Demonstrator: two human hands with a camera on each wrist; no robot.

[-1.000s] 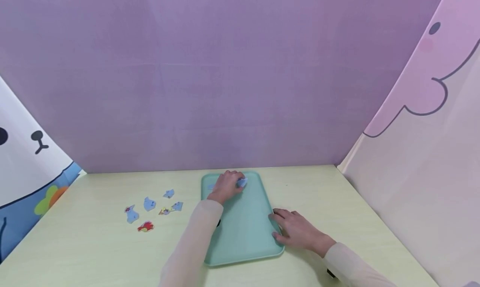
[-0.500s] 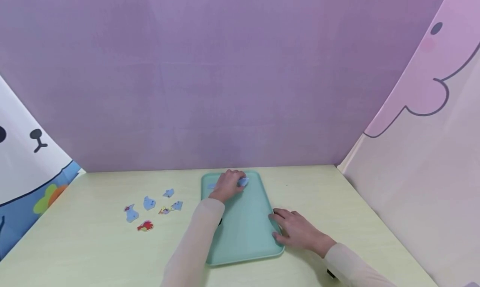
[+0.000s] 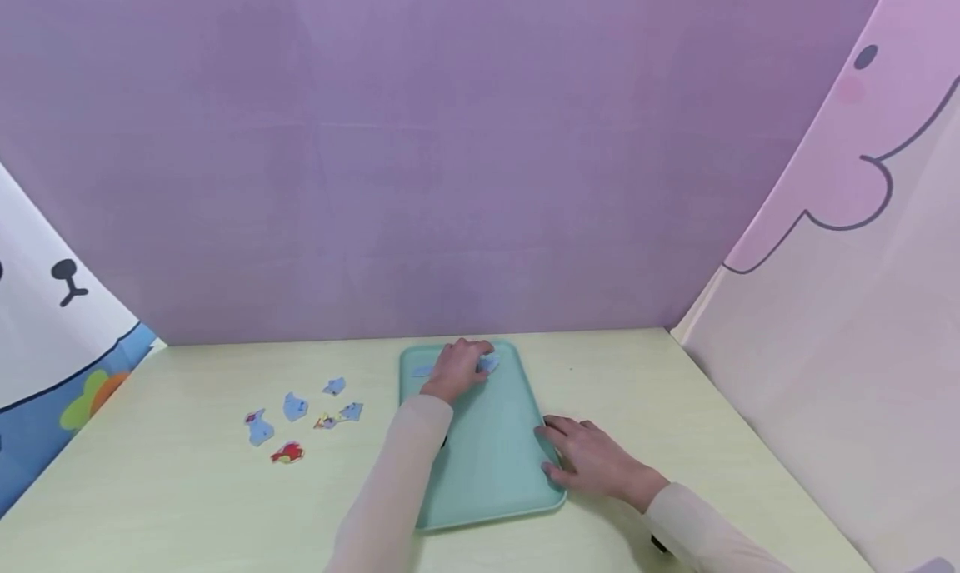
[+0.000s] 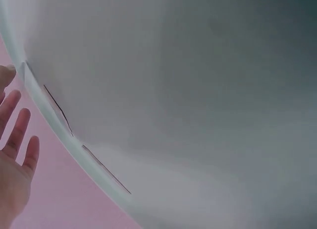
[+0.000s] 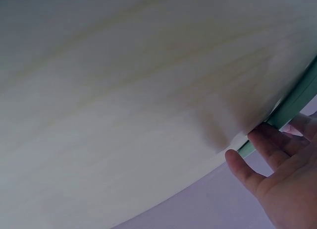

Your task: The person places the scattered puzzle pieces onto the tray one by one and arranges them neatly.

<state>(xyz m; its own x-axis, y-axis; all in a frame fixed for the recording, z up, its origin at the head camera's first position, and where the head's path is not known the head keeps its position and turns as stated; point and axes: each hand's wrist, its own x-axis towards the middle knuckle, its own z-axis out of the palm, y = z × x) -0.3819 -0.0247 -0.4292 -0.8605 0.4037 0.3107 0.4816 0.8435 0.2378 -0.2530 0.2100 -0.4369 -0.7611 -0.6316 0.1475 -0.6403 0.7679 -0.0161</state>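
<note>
My left hand (image 3: 455,371) reaches over the far end of a mint-green tray (image 3: 487,465). Its thumb and index finger pinch a light-blue puzzle piece (image 3: 490,363) close to the tray's far right corner. Another blue piece (image 3: 423,372) lies in the tray left of this hand, partly covered by it. In the left wrist view, the pinched piece (image 4: 29,75) stands tilted by the fingertips, and two thin flat pieces lie along the rim. My right hand (image 3: 596,459) rests on the tray's right edge, its extended fingers touching the rim (image 5: 297,97).
Several loose pieces lie on the pale wooden table left of the tray, among them a red one (image 3: 288,453) and blue ones (image 3: 296,406). A purple wall (image 3: 480,181) rises behind the table, with printed cloths at both sides.
The left hand has shifted very slightly right with the blue piece, which now looks flatter. The right hand stays on the tray's edge.
</note>
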